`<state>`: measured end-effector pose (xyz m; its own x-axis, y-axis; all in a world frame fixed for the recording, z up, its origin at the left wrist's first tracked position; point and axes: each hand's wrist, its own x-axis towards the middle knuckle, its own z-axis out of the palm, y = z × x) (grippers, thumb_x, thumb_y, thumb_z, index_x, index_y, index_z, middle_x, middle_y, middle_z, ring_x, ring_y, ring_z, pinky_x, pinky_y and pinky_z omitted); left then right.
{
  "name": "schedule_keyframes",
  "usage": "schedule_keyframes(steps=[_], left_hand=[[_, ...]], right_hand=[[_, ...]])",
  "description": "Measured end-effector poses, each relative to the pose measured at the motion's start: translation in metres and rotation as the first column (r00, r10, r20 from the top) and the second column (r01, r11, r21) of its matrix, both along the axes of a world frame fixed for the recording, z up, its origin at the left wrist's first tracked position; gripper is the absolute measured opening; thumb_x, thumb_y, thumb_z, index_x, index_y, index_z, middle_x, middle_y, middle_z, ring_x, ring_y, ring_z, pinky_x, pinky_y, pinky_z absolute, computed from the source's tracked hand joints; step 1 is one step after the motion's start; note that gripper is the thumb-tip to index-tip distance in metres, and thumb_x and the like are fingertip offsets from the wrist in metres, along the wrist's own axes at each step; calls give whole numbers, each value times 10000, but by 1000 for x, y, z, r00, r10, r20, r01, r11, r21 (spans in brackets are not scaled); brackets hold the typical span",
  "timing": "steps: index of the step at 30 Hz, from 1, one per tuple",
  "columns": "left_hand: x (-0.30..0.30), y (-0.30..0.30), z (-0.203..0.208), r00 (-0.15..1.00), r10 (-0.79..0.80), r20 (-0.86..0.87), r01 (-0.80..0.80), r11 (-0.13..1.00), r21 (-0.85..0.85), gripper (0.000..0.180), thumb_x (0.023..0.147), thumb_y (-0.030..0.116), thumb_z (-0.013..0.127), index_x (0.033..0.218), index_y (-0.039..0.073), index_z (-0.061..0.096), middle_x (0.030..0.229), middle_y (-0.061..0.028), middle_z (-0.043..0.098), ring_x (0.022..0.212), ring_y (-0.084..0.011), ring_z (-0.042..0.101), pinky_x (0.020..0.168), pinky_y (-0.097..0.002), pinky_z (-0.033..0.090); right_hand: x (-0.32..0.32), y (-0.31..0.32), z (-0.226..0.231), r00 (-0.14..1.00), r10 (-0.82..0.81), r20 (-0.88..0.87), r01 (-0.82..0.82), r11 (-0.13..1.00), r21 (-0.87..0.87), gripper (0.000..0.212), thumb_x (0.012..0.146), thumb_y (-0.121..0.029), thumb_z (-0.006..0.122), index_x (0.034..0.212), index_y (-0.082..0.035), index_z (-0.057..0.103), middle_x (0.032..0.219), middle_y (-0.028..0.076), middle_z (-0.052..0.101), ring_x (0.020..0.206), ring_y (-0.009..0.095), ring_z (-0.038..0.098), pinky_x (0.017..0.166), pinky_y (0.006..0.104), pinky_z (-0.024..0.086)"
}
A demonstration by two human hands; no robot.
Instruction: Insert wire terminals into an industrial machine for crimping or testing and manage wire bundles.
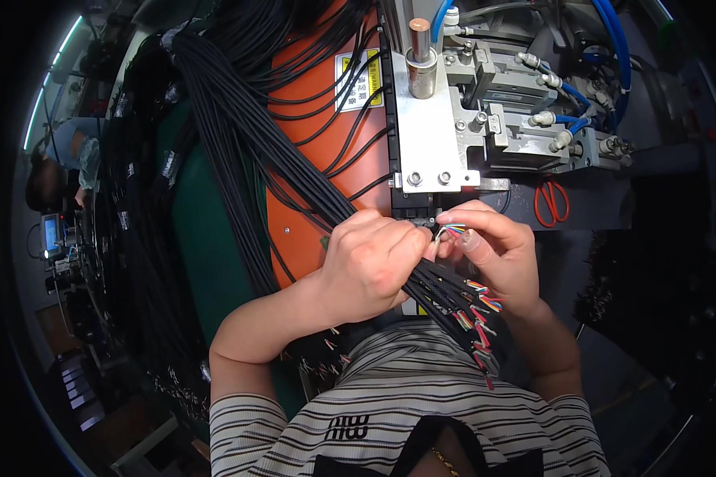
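My left hand is closed around a thick bundle of black cables. Below that hand the cable ends fan out, with short red, white, blue and yellow wires bared at their tips. My right hand pinches the thin coloured wires of one cable between thumb and fingers, close beside the left fist. Both hands are just in front of the metal machine head. Part of the pinched cable is hidden behind my fingers.
Pneumatic cylinders with blue air hoses fill the back right. Red-handled scissors lie on the grey surface. An orange panel sits under the cables. More black cables hang at left, where another person is seen.
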<state>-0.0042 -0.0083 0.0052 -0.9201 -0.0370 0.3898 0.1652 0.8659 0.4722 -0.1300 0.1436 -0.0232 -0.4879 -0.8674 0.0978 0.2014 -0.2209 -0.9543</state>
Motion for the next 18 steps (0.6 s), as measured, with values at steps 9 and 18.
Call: schedule_keyframes(steps=[9, 18], left_hand=[[-5, -8, -1, 998, -64, 24, 57, 974, 218, 103, 782, 71, 697, 793, 44, 599, 624, -44, 582, 539, -213, 586, 528, -318, 397], [-6, -10, 1, 987, -122, 105, 93, 966, 242, 130, 797, 96, 690, 746, 58, 577, 599, -43, 564, 513, -227, 568, 520, -323, 401]], right_hand=[[-9, -1, 1, 989, 69, 131, -78, 995, 60, 178, 897, 60, 596, 1054, 55, 680, 1009, 121, 634, 735, 119, 646, 586, 192, 492], [-14, -2, -4, 996, 61, -72, -59, 998, 22, 160, 877, 73, 633, 1024, 50, 693, 993, 96, 653, 701, 75, 617, 581, 190, 480]])
